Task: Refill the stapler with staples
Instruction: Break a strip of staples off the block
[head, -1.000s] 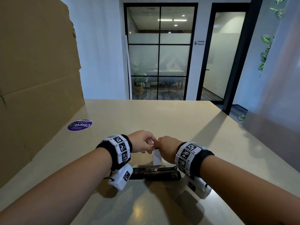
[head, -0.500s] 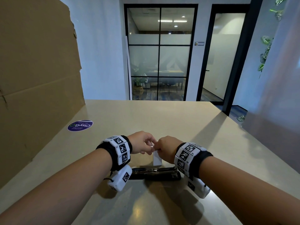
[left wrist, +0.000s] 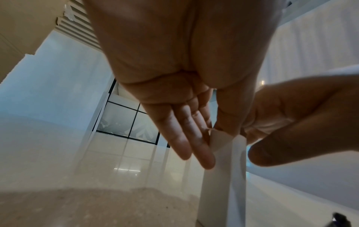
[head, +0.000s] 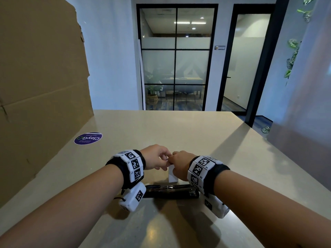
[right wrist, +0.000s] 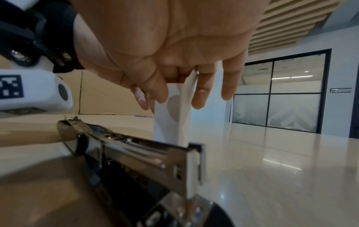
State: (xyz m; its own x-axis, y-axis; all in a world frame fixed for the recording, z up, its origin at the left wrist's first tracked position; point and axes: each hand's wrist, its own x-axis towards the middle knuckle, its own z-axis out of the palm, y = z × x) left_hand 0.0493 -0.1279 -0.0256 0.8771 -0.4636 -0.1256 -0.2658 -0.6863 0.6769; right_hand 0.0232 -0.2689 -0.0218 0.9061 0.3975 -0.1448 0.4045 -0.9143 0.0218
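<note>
On the beige stone table (head: 179,133) in front of you, the black and chrome stapler (head: 172,191) lies flat and opened, its long axis running left to right, the magazine's front end pointing to your right. Just behind it stands a small white cardboard staple box (head: 172,174), upright. Your right hand (head: 180,164) grips its top; your left hand (head: 156,159) pinches the flap. Tug hard and the box could tip, spilling staples.
</note>
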